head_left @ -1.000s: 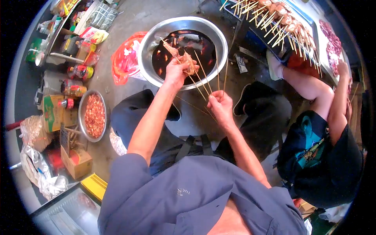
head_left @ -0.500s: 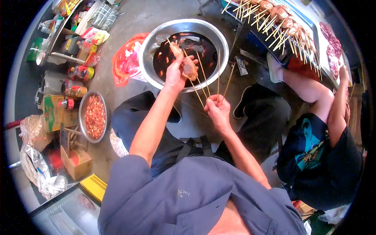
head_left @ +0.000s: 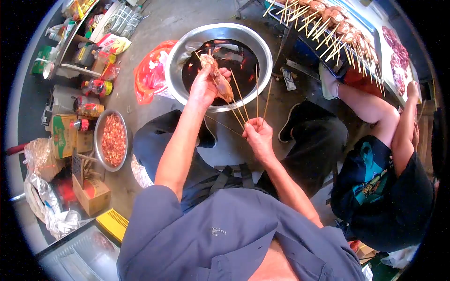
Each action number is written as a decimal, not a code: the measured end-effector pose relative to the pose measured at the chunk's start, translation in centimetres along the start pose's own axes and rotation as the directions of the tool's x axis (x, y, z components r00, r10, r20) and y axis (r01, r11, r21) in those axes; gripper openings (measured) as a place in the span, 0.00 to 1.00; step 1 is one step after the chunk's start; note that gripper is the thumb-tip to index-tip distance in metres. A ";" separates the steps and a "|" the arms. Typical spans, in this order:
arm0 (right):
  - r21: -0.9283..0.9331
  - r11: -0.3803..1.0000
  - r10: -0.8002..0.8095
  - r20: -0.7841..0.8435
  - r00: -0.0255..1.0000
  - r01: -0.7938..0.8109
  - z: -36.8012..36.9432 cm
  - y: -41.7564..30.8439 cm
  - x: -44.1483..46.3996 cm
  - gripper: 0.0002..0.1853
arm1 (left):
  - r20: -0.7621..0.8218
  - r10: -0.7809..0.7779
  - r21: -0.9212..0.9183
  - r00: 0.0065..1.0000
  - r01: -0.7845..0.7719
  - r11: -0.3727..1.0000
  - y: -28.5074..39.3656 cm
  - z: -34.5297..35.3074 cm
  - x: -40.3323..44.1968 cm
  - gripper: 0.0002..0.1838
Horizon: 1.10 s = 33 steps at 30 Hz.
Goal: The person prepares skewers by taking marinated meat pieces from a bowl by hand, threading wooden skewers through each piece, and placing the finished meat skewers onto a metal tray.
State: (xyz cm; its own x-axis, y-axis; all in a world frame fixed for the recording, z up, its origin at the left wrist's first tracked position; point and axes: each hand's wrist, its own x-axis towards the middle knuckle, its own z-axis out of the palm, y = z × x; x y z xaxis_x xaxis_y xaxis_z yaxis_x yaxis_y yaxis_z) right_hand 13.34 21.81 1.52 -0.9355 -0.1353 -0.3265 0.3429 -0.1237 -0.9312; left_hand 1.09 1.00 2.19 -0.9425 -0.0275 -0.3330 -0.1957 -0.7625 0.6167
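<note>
A piece of raw meat [head_left: 223, 88] lies in my left hand [head_left: 204, 89], whose fingers curl round it above the near rim of a metal basin [head_left: 174, 79]. Dark liquid [head_left: 243, 56] with reflections fills the basin's bottom. A thin stick runs through the meat, and its tip shows past the far end. My right hand [head_left: 258, 133] is closed on several wooden skewers [head_left: 257, 96], nearer my body than the basin. These fan out upward from its fingertips; at least one reaches the meat.
Left of the basin sits a red plastic bag [head_left: 152, 70]; a bowl of red chopped food [head_left: 113, 140] is beside bottles [head_left: 96, 87] and boxes. Skewered meat [head_left: 344, 28] lies on a tray at upper right. Another person's bare leg [head_left: 365, 100] and arm are at right.
My left hand has turned and shifted slightly left and down with the meat. My right hand has moved a little left and down, still holding the skewers.
</note>
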 end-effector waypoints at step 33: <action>0.046 0.999 0.008 -0.051 0.999 -0.006 -0.4 1.2 0.3 0.05 | 0.019 -0.163 0.303 0.986 0.150 0.941 0.3 0.4 0.0 0.16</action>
State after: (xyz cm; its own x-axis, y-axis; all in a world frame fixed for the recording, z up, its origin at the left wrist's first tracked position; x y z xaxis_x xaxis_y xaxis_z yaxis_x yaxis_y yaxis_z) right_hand 13.43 22.04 0.28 -0.9359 -0.0863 -0.3416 0.3517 -0.1679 -0.9210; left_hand 0.91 0.98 2.66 -0.9029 0.1096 -0.4156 -0.4075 -0.5259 0.7466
